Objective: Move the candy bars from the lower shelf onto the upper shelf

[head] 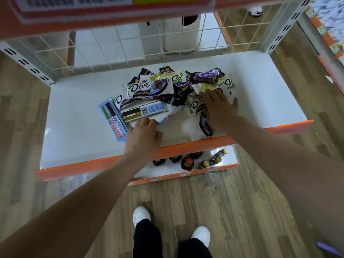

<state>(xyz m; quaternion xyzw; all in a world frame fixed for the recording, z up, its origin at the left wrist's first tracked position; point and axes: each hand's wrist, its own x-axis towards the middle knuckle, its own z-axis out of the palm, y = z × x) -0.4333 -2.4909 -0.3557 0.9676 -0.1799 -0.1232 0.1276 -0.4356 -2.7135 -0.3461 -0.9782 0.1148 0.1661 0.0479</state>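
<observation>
- Plainly, the candy bars (173, 92) lie in a loose heap on the white lower shelf (78, 116), toward its far middle, with the orange edge of the upper shelf (111, 17) overhead at the top of view
- The left hand (143, 135) has its fingers curled at the near edge of the heap, on a pale wrapper just below the barcode bar (143, 111); whether it truly grips that wrapper cannot be told
- The right hand (219, 107) lies flat with straight fingers across a white Dove bar (194, 107) on the right of the heap, pressing rather than grasping
- To do this step well, I would judge: close each hand round a few stacked bars, not one slippery wrapper
- Take bars from the near side first, so the heap does not slide toward the far wire grid (149, 45)
- Lift clear of the orange front lip (186, 146) before rising, and keep wrappers level so none drop to the bottles (188, 162) below
</observation>
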